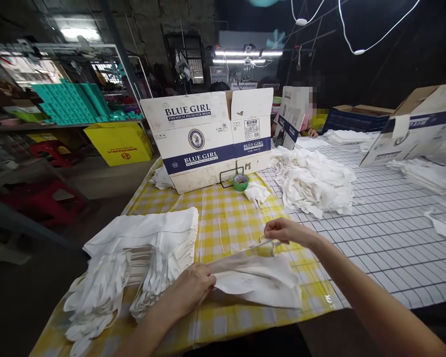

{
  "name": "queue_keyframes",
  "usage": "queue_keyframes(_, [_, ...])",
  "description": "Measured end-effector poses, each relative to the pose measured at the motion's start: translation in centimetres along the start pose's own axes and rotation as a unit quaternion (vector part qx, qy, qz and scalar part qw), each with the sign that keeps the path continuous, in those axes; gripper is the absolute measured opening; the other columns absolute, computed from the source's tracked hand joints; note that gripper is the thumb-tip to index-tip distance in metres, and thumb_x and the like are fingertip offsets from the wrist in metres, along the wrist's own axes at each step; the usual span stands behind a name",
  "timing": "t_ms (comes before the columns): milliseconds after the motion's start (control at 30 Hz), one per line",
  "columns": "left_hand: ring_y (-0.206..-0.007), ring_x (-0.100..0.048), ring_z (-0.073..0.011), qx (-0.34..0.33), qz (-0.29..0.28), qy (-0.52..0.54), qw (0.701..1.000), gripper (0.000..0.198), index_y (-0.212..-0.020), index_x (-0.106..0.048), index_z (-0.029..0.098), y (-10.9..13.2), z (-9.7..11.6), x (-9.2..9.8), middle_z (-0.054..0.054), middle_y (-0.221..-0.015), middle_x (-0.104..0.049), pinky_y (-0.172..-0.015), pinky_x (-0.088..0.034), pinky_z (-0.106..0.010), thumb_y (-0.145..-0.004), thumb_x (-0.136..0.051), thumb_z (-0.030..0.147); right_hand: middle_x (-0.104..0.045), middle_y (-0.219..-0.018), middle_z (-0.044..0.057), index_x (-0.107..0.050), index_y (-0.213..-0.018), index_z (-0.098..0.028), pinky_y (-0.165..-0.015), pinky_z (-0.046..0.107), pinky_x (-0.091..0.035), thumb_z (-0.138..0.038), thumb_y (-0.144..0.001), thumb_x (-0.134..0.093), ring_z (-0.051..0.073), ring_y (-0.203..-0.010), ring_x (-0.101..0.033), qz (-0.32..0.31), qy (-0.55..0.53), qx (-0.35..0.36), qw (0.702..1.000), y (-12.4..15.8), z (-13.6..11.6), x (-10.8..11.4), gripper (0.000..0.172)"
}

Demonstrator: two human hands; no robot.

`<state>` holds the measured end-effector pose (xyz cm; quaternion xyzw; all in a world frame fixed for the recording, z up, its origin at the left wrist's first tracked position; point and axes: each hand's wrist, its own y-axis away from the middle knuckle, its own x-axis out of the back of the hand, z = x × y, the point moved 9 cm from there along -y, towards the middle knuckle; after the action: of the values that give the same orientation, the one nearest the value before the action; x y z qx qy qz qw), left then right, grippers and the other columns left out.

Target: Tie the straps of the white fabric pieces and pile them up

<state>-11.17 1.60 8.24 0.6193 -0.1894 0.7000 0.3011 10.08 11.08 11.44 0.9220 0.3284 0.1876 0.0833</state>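
A white cloth piece (260, 282) lies partly lifted over the yellow checked tablecloth in front of me. My left hand (196, 285) is closed on its left edge, thumb side toward the cloth. Above its far edge, my right hand (282, 231) pinches what looks like a thin white strap of the same piece; the fingertips partly hide it. To the left of my left hand rests a thick stack of white cloth pieces (144, 228), their long straps hanging toward me in bunches.
Upright cardboard boxes (204, 134) stand behind, with a roll of green tape (240, 182) and a small white bundle (256, 192) before them. A heap of white cloth (312, 178) lies on the right-hand grid-patterned cloth (379, 238). Another person's hand (312, 133) shows at the back.
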Motion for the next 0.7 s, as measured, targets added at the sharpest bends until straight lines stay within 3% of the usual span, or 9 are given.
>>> queue_keyframes(133, [-0.070, -0.052, -0.0146, -0.028, 0.012, 0.051, 0.998, 0.020, -0.071, -0.059, 0.019, -0.7, 1.3, 1.5, -0.001, -0.070, -0.059, -0.081, -0.037, -0.033, -0.085, -0.046, 0.022, -0.057, -0.076, 0.002, -0.062, -0.084, -0.017, -0.061, 0.026, -0.041, -0.036, -0.077, -0.056, 0.014, -0.069, -0.052, 0.140, 0.175, 0.055, 0.973, -1.2, -3.4, 4.0, 0.021])
queue_keyframes(200, [-0.072, -0.051, -0.0145, -0.033, 0.021, 0.108, 0.993, 0.023, -0.072, -0.060, 0.019, -1.2, 2.1, 3.0, -0.001, -0.069, -0.059, -0.083, -0.036, -0.032, -0.087, -0.044, 0.026, -0.059, -0.096, 0.006, -0.063, -0.089, -0.019, -0.074, 0.032, -0.043, -0.031, -0.077, -0.057, 0.019, -0.087, -0.054, 0.225, 0.238, 0.090, 0.941, -1.0, -5.4, 3.9, 0.019])
queue_keyframes(233, [-0.074, -0.051, -0.0148, -0.029, 0.024, 0.145, 0.989, 0.026, -0.073, -0.060, 0.018, -1.5, 2.4, 3.8, -0.001, -0.070, -0.058, -0.081, -0.037, -0.031, -0.088, -0.042, 0.029, -0.058, -0.103, 0.007, -0.063, -0.092, -0.019, -0.077, 0.034, -0.042, -0.031, -0.078, -0.057, 0.020, -0.091, -0.054, 0.233, 0.244, 0.107, 0.935, -0.8, -6.2, 2.9, 0.019])
queue_keyframes(300, [-0.075, -0.051, -0.0150, -0.012, 0.021, 0.231, 0.973, 0.030, -0.072, -0.060, 0.018, -2.3, 2.8, 5.3, -0.001, -0.070, -0.056, -0.072, -0.038, -0.026, -0.088, -0.041, 0.033, -0.058, -0.105, 0.007, -0.061, -0.098, -0.021, -0.074, 0.031, -0.044, -0.034, -0.082, -0.053, 0.019, -0.088, -0.057, 0.155, 0.196, 0.127, 0.960, -0.5, -7.1, -0.7, 0.023])
queue_keyframes(367, [-0.068, -0.048, -0.0130, 0.006, 0.016, 0.325, 0.946, 0.032, -0.074, -0.061, 0.016, -3.2, 3.0, 6.5, 0.000, -0.067, -0.054, -0.062, -0.035, -0.023, -0.088, -0.040, 0.037, -0.060, -0.098, 0.004, -0.058, -0.105, -0.022, -0.064, 0.026, -0.046, -0.040, -0.082, -0.052, 0.014, -0.074, -0.058, 0.002, 0.115, 0.115, 0.987, 0.3, -7.2, -5.2, 0.030])
queue_keyframes(433, [-0.060, -0.043, -0.0102, 0.014, 0.009, 0.421, 0.907, 0.034, -0.076, -0.060, 0.014, -4.2, 3.2, 7.3, 0.002, -0.064, -0.050, -0.054, -0.031, -0.021, -0.086, -0.043, 0.042, -0.061, -0.087, 0.002, -0.057, -0.105, -0.021, -0.054, 0.022, -0.043, -0.043, -0.079, -0.056, 0.010, -0.061, -0.055, -0.089, 0.073, 0.085, 0.990, 1.5, -6.9, -7.8, 0.034])
queue_keyframes(500, [-0.057, -0.040, -0.0085, 0.018, 0.004, 0.506, 0.862, 0.034, -0.077, -0.059, 0.013, -5.0, 3.1, 7.6, 0.002, -0.064, -0.048, -0.050, -0.027, -0.020, -0.082, -0.048, 0.044, -0.057, -0.075, 0.000, -0.059, -0.096, -0.018, -0.048, 0.020, -0.039, -0.045, -0.079, -0.056, 0.009, -0.056, -0.050, -0.096, 0.071, 0.063, 0.991, 2.2, -6.5, -7.8, 0.032])
queue_keyframes(600, [-0.056, -0.041, -0.0079, 0.043, 0.004, 0.579, 0.814, 0.034, -0.079, -0.058, 0.012, -5.9, 1.7, 6.8, 0.002, -0.065, -0.050, -0.050, -0.028, -0.019, -0.080, -0.052, 0.045, -0.054, -0.070, -0.001, -0.060, -0.095, -0.018, -0.050, 0.020, -0.036, -0.047, -0.080, -0.053, 0.009, -0.060, -0.048, -0.048, 0.092, 0.054, 0.993, 2.2, -5.1, -5.5, 0.033])
queue_keyframes(700, [-0.055, -0.044, -0.0102, 0.128, 0.031, 0.528, 0.839, 0.035, -0.076, -0.058, 0.013, -6.3, -1.8, 4.3, 0.000, -0.064, -0.052, -0.051, -0.031, -0.021, -0.081, -0.047, 0.046, -0.058, -0.082, 0.001, -0.051, -0.116, -0.024, -0.058, 0.022, -0.040, -0.045, -0.074, -0.061, 0.013, -0.070, -0.052, 0.030, 0.148, 0.038, 0.988, 1.7, -2.5, -2.9, 0.048])
